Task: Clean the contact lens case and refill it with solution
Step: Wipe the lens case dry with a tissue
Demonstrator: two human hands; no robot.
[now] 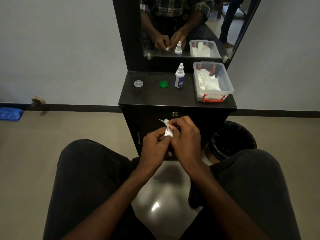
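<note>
Both hands meet in front of the black cabinet, above my lap. My left hand [155, 144] and my right hand [185, 135] pinch a small white thing wrapped in white tissue [167, 130]; I cannot tell whether a lens case part is inside. On the cabinet top [147, 96] lie a clear round cap [138, 83] at the left and a green round cap [163, 84] in the middle. The white solution bottle [179, 77] stands upright to the right of the green cap, with its cap on.
A clear plastic box [213, 81] with red latches holds white tissues at the right of the top. A mirror [181, 26] rises behind. A black lined bin [232, 141] stands on the floor to the right. My knees flank the cabinet.
</note>
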